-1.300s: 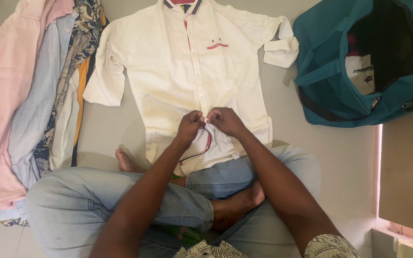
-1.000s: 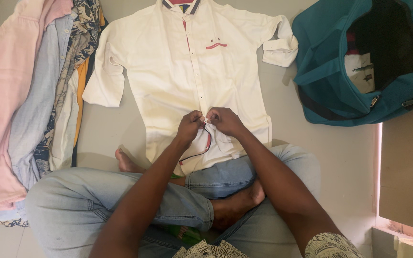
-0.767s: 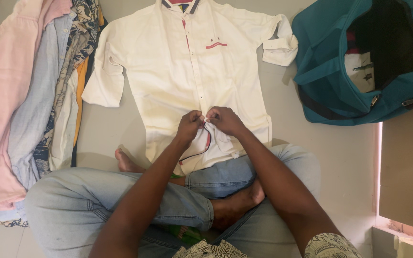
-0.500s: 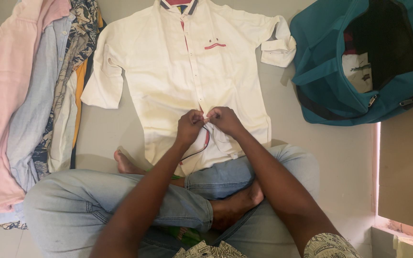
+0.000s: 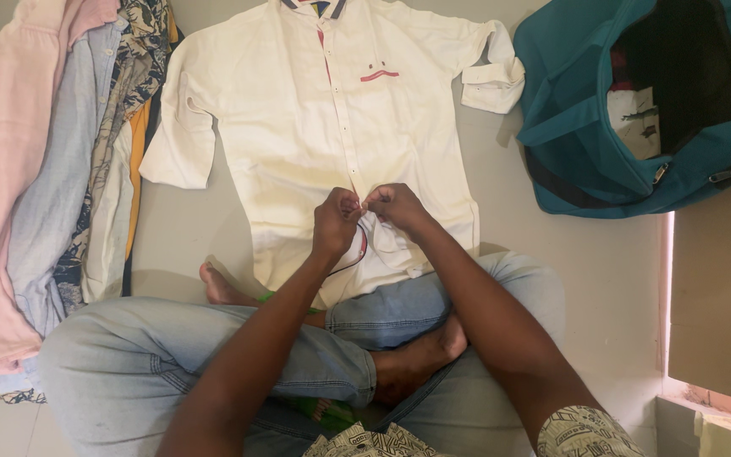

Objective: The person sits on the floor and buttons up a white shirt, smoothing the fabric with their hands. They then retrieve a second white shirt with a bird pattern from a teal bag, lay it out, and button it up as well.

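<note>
Both hands have crept slightly up the frame, left hand (image 5: 336, 222) and right hand (image 5: 395, 206) equally near, fingers pinched narrow on the front strip of the cream shirt (image 5: 298, 127), which runs lengthwise from them toward top centre.

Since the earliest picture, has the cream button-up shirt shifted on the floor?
No. The cream button-up shirt keeps its place beside the teal duffel bag; both slid slightly up the frame together, so the camera tilted.
</note>
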